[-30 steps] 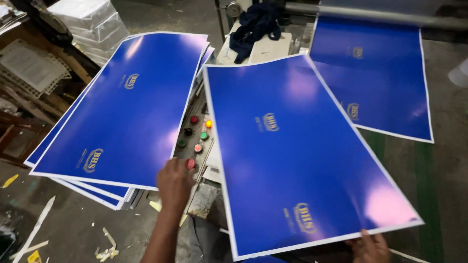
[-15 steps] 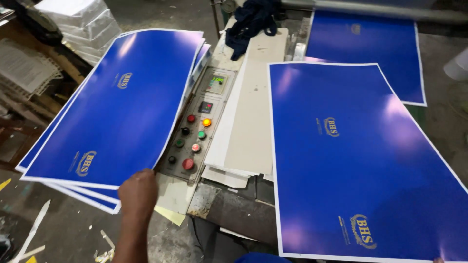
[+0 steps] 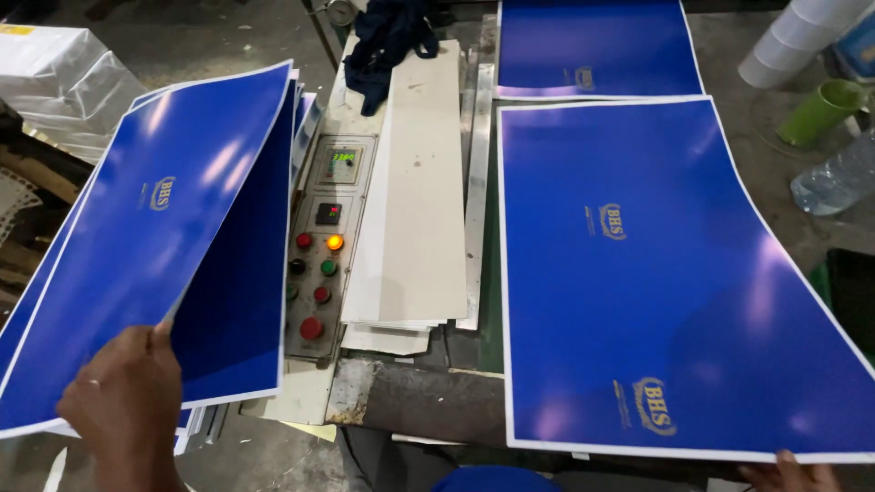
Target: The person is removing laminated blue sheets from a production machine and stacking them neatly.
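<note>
Scene is lit evenly from overhead, fairly bright. Soft pale glare patches are seen on the right sheet (image 3: 665, 273) toward 4 o'clock and on the left sheet (image 3: 155, 237) at 9 o'clock. Floor at 11 o'clock is left dim. Left hand (image 3: 123, 410) is slightly blurred. Edges are mildly stretched by the wide lens.

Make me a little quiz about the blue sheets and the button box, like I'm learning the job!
1. True or false: the left hand lifts the top blue sheet of a stack.
2. What lies between that stack and the right sheet? A) button panel B) sink C) ladder
3. Fill in: the right hand holds the right sheet at its ____ edge.

Key: 1 true; 2 A; 3 near.
</note>
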